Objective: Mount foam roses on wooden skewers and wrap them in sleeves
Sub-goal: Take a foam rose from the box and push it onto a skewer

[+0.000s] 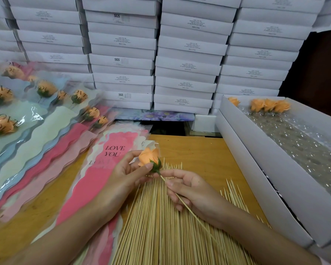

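Peach foam rose (pixel 149 157) pinched in left hand (pixel 122 173). Right hand (pixel 189 190) grips wooden skewer (pixel 191 209), tip meeting rose base. Loose skewer pile (pixel 157 226) on bench (pixel 199 150) beneath.

One head-worn wide-angle view.
It looks forward and down, close over the bench (pixel 199 150), with left hand (pixel 122 175) and right hand (pixel 191 190) low centre and stacked boxes (pixel 187 64) across the top.

White boxes (pixel 187 64) stacked behind the wooden table (pixel 203 155) — some marked SGS.

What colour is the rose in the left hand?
Peach-orange rose with a green base, clearest in the head view.
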The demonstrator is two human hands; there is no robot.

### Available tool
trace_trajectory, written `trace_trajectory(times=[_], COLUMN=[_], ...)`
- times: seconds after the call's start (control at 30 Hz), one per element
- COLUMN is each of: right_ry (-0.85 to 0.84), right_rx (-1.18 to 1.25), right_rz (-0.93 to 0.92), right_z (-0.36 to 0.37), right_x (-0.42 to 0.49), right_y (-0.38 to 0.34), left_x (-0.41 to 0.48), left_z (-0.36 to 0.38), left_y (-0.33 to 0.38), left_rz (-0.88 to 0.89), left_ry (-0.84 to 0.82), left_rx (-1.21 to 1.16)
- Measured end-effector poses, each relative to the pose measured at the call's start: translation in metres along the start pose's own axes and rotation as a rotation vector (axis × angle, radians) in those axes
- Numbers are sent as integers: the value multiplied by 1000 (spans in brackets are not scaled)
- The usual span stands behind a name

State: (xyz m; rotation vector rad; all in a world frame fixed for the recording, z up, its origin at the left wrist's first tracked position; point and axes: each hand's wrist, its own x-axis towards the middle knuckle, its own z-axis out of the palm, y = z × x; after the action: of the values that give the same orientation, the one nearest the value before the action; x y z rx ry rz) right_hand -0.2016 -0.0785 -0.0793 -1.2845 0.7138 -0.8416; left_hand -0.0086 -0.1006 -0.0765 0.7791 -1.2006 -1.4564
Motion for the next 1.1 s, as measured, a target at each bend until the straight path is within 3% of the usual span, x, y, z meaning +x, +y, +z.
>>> trace_trajectory(times=[0.33, 0.5, 0.67, 1.1], right_ry=[-7, -23, -139, -168], right_rx=[-9, 90, 39, -58], right_rz=[-25, -6, -6, -24], right_z=[-2, -4, -1, 2], right_x=[0, -1, -4, -7], right_y=[-3, -6, -8, -11], left_x=[1, 0, 8, 23], left_z=[-1, 0, -16, -54], left_y=[-3, 5, 32, 61], left_rz=[-23, 88, 142, 122], left_ry=[-7, 162, 292, 280], left_rx=[-41, -3, 11, 18])
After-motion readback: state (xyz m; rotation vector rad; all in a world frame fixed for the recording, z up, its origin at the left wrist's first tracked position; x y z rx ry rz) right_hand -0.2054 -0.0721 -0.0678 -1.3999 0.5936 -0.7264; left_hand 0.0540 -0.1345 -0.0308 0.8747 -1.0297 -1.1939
